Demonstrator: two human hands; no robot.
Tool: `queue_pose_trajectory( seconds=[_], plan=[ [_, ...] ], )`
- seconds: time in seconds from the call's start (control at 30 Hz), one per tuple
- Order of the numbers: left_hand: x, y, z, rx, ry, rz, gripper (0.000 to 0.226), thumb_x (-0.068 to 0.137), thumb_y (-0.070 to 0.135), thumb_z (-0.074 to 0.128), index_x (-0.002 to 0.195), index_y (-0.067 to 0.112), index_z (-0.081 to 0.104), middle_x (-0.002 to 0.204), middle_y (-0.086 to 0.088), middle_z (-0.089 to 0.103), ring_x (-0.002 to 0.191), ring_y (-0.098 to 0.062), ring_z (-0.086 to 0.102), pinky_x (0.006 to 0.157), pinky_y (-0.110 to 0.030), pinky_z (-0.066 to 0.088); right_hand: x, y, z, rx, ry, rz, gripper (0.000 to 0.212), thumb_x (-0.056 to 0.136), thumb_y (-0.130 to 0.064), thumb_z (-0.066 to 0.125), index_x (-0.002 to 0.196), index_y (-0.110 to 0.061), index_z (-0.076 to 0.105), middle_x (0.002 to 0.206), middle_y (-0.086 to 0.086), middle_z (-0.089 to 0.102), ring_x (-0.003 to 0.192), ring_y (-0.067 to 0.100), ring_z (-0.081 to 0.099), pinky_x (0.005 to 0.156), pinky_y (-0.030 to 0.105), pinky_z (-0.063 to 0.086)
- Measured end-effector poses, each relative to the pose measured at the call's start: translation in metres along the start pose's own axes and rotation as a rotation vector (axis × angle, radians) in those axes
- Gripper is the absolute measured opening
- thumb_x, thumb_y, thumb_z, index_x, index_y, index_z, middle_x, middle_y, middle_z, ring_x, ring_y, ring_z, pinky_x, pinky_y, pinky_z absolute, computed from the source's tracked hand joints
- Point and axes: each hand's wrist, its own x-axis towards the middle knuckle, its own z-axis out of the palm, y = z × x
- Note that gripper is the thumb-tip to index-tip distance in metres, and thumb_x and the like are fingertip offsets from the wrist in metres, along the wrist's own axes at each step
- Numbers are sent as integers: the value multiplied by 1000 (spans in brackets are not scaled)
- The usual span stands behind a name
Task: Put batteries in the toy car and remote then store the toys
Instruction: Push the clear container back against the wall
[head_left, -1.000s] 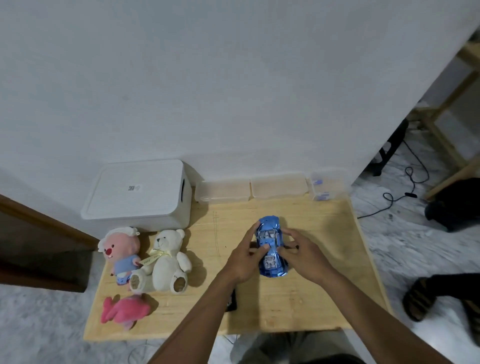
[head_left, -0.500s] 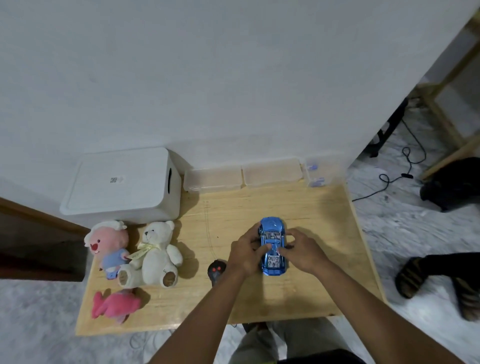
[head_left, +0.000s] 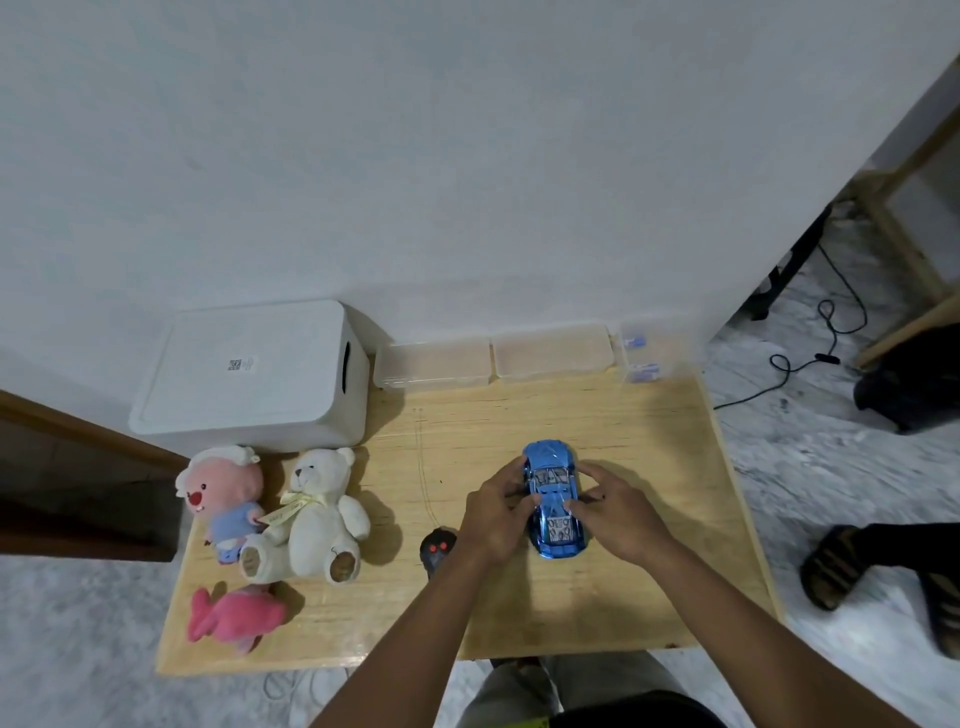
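Toy car (head_left: 553, 499), blue, roof up, at mid-table (head_left: 519, 415); remote (head_left: 439, 553) near its left. Left grip (head_left: 493, 512) and right grip (head_left: 621, 512) have fingers curled round the car's flanks and hold it. Step, likely: turning it over for the battery hatch. Lift level and pinch evenly, as the glossy shell may slip.

Home interior, plain domestic room. Low wooden worktop (head_left: 519, 597) pushed against bare white wall (head_left: 415, 156), marble-look floor (head_left: 810, 467) around it. Plush toys at left: white teddy bear (head_left: 317, 509), pink plush in blue top (head_left: 223, 499), pink fish plush (head_left: 234, 616). Lidded white storage box (head_left: 249, 379) and clear plastic tubs (head_left: 434, 364) along the wall. Loose black cable (head_left: 831, 332) on the floor near a wooden furniture frame (head_left: 893, 208). Sandalled foot (head_left: 831, 566) at right.
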Motion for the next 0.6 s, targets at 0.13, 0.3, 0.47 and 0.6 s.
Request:
queue_pose_trajectory(
  seconds=[0.13, 0.3, 0.47, 0.6],
  plan=[
    [0, 4, -5, 11, 8, 4, 53, 100, 14, 64, 149, 29, 49, 122, 5, 65, 87, 19, 54, 69, 5, 43, 0, -3, -3, -95, 30, -16, 60, 89, -42, 67, 145, -36, 44, 106, -7, 71, 93, 12, 66, 78, 29, 54],
    [23, 7, -58, 86, 320, 22, 52, 94, 21, 72, 143, 27, 54, 131, -7, 65, 97, -10, 66, 82, -22, 56, 14, -40, -19, -256, 236, -209, 47, 90, -41, 64, 135, -39, 52, 118, -9, 65, 108, 17, 63, 86, 33, 52],
    [58, 9, -116, 193, 535, -69, 81, 90, 21, 76, 156, 18, 30, 146, -15, 44, 122, -25, 51, 89, -30, 43, 59, -105, -12, -467, 207, -478, 46, 93, -35, 61, 138, -35, 50, 131, -7, 56, 100, 20, 63, 86, 34, 52],
    [84, 1, -133, 199, 518, -144, 97, 90, 32, 73, 159, 36, 5, 136, -16, 54, 108, -30, 64, 86, -44, 56, 98, -139, 11, -705, 160, -532, 54, 94, -33, 61, 144, -34, 42, 149, -5, 41, 96, 30, 67, 82, 38, 55]
  ],
)
